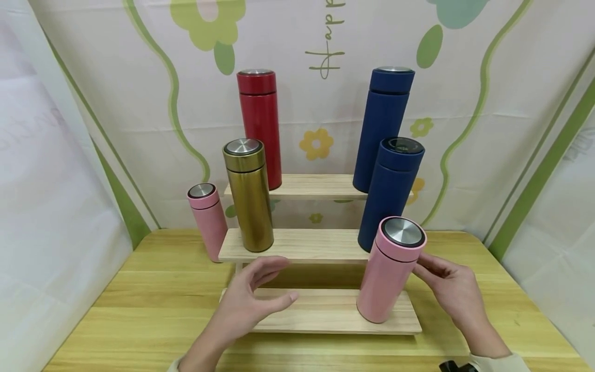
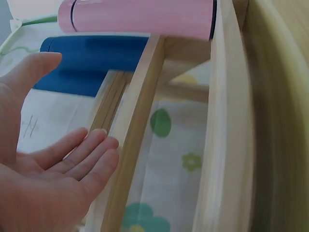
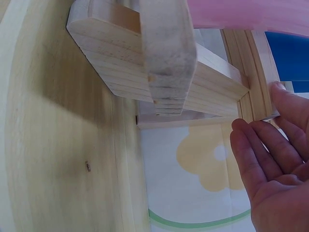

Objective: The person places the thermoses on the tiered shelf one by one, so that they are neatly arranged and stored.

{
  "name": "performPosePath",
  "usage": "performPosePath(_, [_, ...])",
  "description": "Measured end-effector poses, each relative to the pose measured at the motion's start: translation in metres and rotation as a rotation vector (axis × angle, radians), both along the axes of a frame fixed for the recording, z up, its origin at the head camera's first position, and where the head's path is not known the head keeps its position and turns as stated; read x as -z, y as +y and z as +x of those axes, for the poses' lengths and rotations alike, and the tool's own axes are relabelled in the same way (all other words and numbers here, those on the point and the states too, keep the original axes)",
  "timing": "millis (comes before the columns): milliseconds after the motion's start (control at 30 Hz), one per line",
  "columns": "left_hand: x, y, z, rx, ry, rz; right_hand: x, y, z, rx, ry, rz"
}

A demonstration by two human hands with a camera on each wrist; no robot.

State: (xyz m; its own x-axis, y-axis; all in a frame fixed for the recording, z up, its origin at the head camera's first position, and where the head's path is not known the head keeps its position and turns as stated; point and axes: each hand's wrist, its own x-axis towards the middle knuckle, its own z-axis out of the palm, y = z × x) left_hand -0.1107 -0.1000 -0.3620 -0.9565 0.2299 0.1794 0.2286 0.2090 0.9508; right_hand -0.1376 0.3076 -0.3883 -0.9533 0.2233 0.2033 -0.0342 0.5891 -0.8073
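My left hand (image 1: pixel 251 299) is held over the lowest board of a light wooden three-step stand (image 1: pixel 321 310). Its thumb and fingers are spread apart, with nothing between them; in the left wrist view the fingers (image 2: pixel 91 162) overlap the middle step's edge. A pink thermos bottle (image 1: pixel 392 271) with a steel lid stands at the right of the lowest step. My right hand (image 1: pixel 451 289) is just right of that bottle, its fingertips partly hidden behind it. The right wrist view shows its fingers (image 3: pixel 270 150) loosely extended, with the thumb close to a step's end.
On the middle step stand a gold thermos (image 1: pixel 251 206) and a blue thermos (image 1: pixel 392 186). A red thermos (image 1: pixel 262 129) and a taller blue thermos (image 1: pixel 386 124) are on the top step. Another pink thermos (image 1: pixel 210 227) stands left of the stand, on the wooden table (image 1: pixel 139 305).
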Motion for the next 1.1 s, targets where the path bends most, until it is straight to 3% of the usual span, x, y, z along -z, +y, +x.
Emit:
performPosePath(433, [-0.019,-0.049,0.003,-0.067,0.168,-0.056,-0.001,-0.001,0.0,-0.005,0.014,0.001])
performPosePath(667, [-0.029,-0.067,0.007,-0.131,0.163,-0.102,0.0,0.0,0.001,-0.002,0.014,0.004])
performPosePath(833, [-0.034,-0.077,0.007,-0.249,0.148,-0.097,0.0,0.0,0.002,0.001,0.021,0.011])
performPosePath(1100, [-0.038,-0.085,0.0,-0.549,0.073,-0.037,0.0,-0.001,0.001,-0.006,0.02,0.0])
